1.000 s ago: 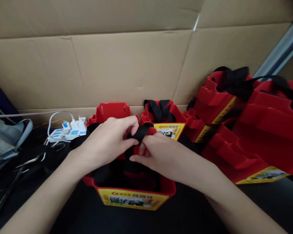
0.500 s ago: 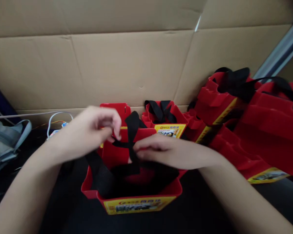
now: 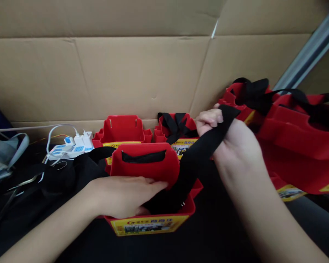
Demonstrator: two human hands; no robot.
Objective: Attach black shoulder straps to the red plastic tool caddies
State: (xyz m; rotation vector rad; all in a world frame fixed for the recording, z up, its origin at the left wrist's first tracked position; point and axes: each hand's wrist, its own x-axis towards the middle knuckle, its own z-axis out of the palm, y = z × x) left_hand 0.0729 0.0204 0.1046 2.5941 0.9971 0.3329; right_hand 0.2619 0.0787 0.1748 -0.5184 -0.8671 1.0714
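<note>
A red plastic box (image 3: pixel 146 160) with a yellow printed label stands in front of me. Black webbing passes through the slot in its raised back panel. My right hand (image 3: pixel 222 126) is closed around a wide black strap (image 3: pixel 196 155) and holds it up to the right of the box. The strap's lower end runs down into the box. My left hand (image 3: pixel 123 195) reaches over the box's left side, fingers stretched along the inside below the slot. Its thumb tip is hidden in the dark interior.
Behind stand a red box without a strap (image 3: pixel 122 128) and another with a looped black strap (image 3: pixel 177 126). More red boxes (image 3: pixel 298 142) are stacked at the right. A power strip (image 3: pixel 79 146) with plugs, scissors (image 3: pixel 23 182) and black webbing (image 3: pixel 71 175) lie left. Cardboard (image 3: pixel 142 76) lines the back.
My right hand has pulled the strap up and to the right. My left hand has moved from above the back panel down into the box. The webbing now lies flat in the slot.
</note>
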